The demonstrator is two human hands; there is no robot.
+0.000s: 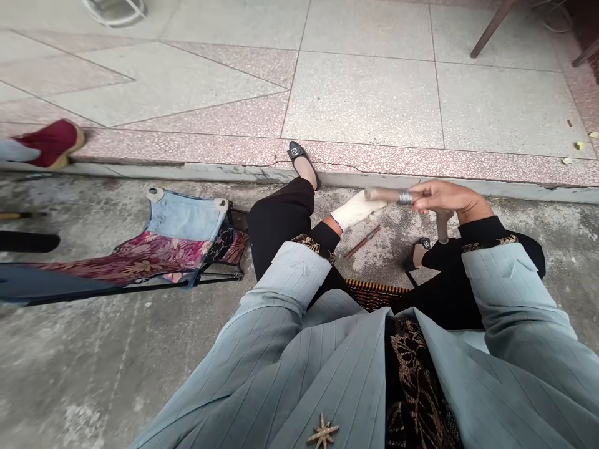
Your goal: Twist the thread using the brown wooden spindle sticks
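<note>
My left hand (pixel 356 211), in a white knitted glove, is closed at the left end of a blurred brownish stick (pixel 386 194); its fingers are partly hidden. Silvery wire (pixel 405 197) is wound around the stick's right part. There my bare right hand (pixel 442 196) grips it, thumb and fingers pressed together. A pale brown handle-like piece (pixel 442 227) hangs below the right palm; where it joins, if anywhere, is hidden. On the concrete beneath my hands lies a reddish-brown stick (pixel 363 242).
A low folding chair (pixel 159 252) with flowered and denim cloth stands to my left. Another person's red shoe (pixel 53 143) rests on the tiled step (pixel 224 149) ahead. My woven seat (pixel 374 294) shows between my legs. Dark furniture legs (pixel 491 30) stand at the upper right.
</note>
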